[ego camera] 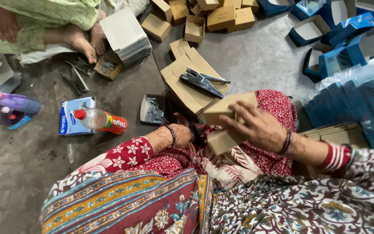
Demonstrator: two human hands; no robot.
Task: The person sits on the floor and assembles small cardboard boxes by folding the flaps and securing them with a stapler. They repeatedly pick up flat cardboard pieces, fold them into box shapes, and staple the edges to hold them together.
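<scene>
Cardboard box [227, 123] gripped by right hand [256, 128]; tray [146, 109] holds metal parts.

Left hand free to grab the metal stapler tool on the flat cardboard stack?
Probably yes. The left hand looks empty and sits just below the cardboard stack; the metal tool lies on top, uncovered. The right hand holds a small brown box off to the side.

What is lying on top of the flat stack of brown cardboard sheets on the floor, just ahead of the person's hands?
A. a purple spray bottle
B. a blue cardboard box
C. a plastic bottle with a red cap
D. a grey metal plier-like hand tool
D: a grey metal plier-like hand tool rests across the flat stack of brown cardboard sheets, while the bottles lie on the bare floor off to the side.
</scene>
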